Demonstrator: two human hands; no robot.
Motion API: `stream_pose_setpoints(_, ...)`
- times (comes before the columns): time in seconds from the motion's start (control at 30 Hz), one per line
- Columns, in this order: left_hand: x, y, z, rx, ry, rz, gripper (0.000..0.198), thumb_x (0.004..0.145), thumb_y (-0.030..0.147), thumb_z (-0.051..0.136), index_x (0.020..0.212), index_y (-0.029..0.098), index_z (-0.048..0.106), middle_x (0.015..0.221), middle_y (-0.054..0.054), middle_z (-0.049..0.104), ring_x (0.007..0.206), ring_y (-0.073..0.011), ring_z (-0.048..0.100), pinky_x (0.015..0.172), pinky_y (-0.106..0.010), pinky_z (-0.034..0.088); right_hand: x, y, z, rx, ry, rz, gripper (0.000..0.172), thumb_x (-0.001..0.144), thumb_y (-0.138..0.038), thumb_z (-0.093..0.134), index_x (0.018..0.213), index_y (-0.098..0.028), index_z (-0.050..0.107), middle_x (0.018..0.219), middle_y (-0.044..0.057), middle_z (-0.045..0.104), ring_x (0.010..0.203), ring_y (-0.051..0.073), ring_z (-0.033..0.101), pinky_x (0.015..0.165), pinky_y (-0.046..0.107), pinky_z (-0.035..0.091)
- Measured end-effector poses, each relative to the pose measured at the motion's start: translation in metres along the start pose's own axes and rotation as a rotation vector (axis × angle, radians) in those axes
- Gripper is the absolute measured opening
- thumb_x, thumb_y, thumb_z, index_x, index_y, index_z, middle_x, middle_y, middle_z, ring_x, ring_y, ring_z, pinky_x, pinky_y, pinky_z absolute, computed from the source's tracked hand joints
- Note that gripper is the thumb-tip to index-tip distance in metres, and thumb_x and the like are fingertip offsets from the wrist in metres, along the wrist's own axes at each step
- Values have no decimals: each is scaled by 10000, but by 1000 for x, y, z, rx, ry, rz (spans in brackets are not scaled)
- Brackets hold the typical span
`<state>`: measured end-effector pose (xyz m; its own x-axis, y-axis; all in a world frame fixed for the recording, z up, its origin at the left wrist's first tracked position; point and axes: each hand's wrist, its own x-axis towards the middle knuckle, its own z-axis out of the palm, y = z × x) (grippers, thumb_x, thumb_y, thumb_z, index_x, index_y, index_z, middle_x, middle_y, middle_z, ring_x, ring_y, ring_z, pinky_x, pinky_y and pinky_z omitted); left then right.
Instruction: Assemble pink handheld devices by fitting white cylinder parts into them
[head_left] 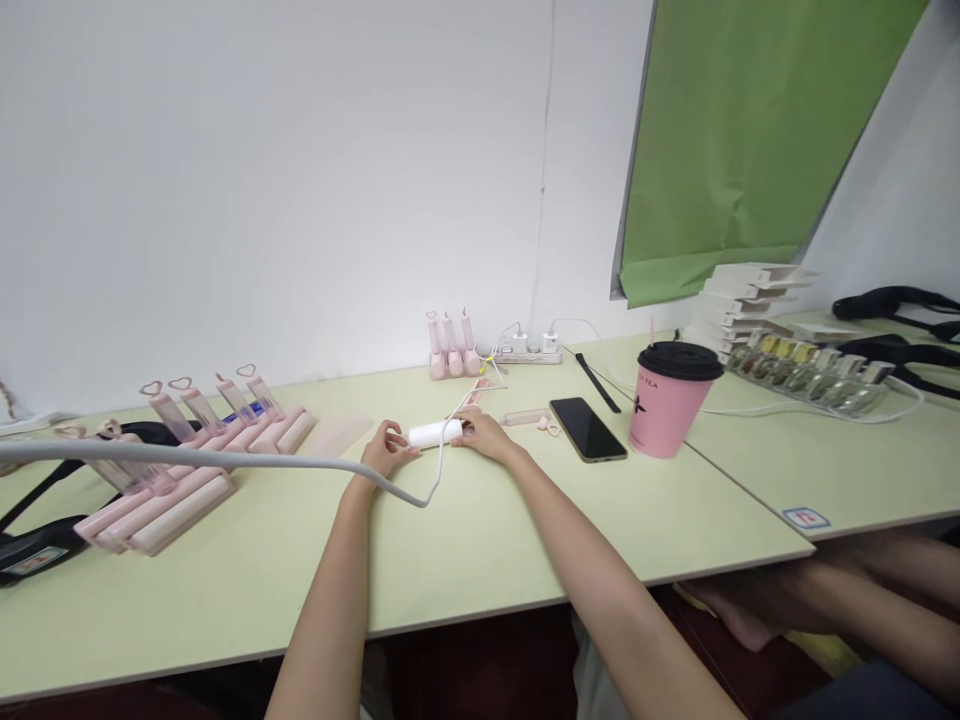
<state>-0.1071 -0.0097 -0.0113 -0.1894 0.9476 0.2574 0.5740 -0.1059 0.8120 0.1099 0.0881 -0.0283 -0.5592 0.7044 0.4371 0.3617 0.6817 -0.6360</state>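
Observation:
A white cylinder (435, 434) lies on its side on the pale green table, between my two hands. My right hand (484, 436) has its fingers closed around the cylinder's right end. At the left end is my left hand (388, 449), its fingers curved and apart, with the fingertips close to the cylinder. Just behind the cylinder lies a small pink piece (475, 394). To the right of my right hand are a clear tube (523, 416) and a pink heart-shaped ring piece (550, 427). A white cable (441, 455) hangs in front of the cylinder.
Pink cylinders and clear tubes (180, 510) stand and lie at the left. Three pink pieces (452, 350) stand near a power strip (529, 354). Rightward are a black phone (588, 430), a pink cup (664, 405), glass bottles (817, 375) and stacked boxes (739, 300). A person's legs show below.

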Motion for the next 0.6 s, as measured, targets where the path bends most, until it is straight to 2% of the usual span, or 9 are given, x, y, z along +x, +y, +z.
stream_pose_setpoints(0.07,0,-1,0,2,16,12,480,515,427,704,905,218,517,870,-20,615,703,-147,531,679,-280,420,0,2,1,6,2,-7,487,613,-247,746,1080,-274,612,1020,26,585,910,189,553,828,316,412)
stream_pose_setpoints(0.17,1,-3,1,16,-14,36,435,533,429,693,875,213,532,923,-37,608,766,-164,539,724,-296,419,0,3,1,8,10,-5,485,609,-243,747,1074,-269,614,1036,28,581,906,186,557,827,313,415)
stream_pose_setpoints(0.3,3,-5,2,-16,-33,43,501,535,413,693,963,231,507,917,-30,609,782,-171,549,733,-308,426,0,3,1,19,2,-7,478,615,-248,741,1074,-277,612,1014,20,595,908,189,561,828,317,417)
stream_pose_setpoints(0.6,1,1,0,-29,-61,45,452,504,390,706,879,221,521,809,-5,592,797,-176,560,722,-296,432,1,7,2,26,-9,-1,491,618,-255,740,1089,-289,607,1011,14,616,948,207,555,847,334,412)
